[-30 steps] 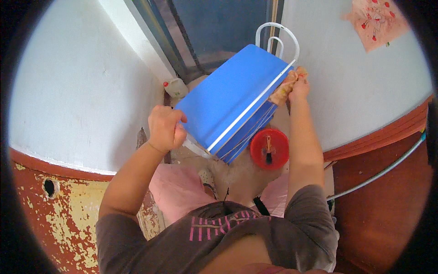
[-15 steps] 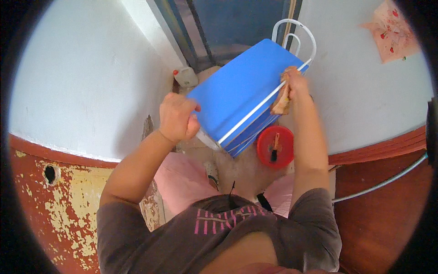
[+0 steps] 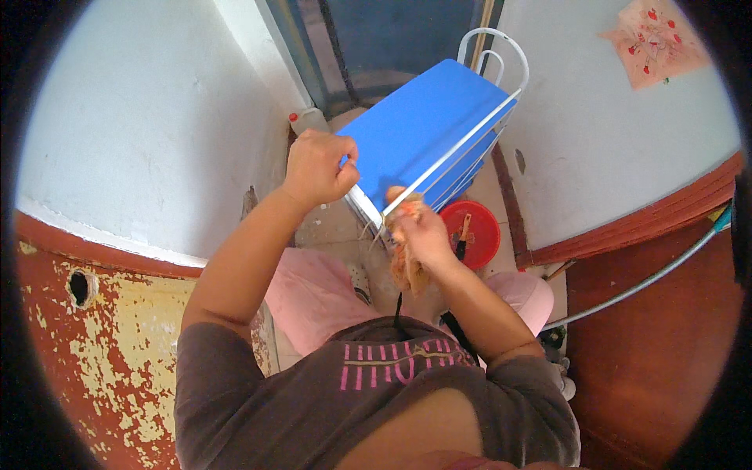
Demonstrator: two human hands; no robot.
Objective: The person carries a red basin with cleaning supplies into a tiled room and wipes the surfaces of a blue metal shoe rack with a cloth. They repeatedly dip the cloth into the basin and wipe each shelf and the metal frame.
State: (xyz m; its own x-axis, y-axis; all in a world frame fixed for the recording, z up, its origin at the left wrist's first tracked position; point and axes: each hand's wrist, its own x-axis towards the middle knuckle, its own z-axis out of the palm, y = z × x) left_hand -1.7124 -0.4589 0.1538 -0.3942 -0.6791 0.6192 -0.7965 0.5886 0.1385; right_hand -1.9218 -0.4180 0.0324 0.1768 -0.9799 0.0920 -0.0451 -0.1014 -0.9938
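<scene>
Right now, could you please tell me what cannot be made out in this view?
In the head view:
Tan cloth: partly covered by the right hand.
Pale jug: lower part hidden behind the left hand.
Whether the left hand grips the white rack: hidden by its knuckles.
Pink sheet: details too small.

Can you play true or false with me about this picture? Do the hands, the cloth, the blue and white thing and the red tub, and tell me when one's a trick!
1. The right hand holds a crumpled cloth. True.
2. The cloth is bright green. False: it is tan with some orange.
3. The left hand is at a corner of the rack with the blue panel. True.
4. The rack's rails are black. False: they are white.
5. A brush shows inside the rim of the round red tub. True.
6. Both hands are in the tub. False: both are up at the rack.
</scene>
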